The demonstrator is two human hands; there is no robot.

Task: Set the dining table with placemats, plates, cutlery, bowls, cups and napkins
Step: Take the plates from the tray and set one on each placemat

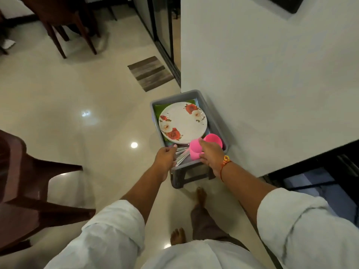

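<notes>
A person in white sleeves holds a grey tray (214,123) at the corner of a white table (262,74), which fills the frame from 12 to 3 o'clock. The left hand (165,155) grips the tray's near rim at 7 o'clock, fingers curled over the edge. The right hand (210,152) curls round the near corner at 5 o'clock, thumb against a pink cup (195,150). Flowered plates (182,123) lie stacked in the tray on a green placemat (156,113). The cutlery (181,155) rests at 6 o'clock of the plates, between the hands. A second pink cup (213,139) sits at the plates' 4 o'clock. A brown chair (23,181) stands at 9 o'clock.
</notes>
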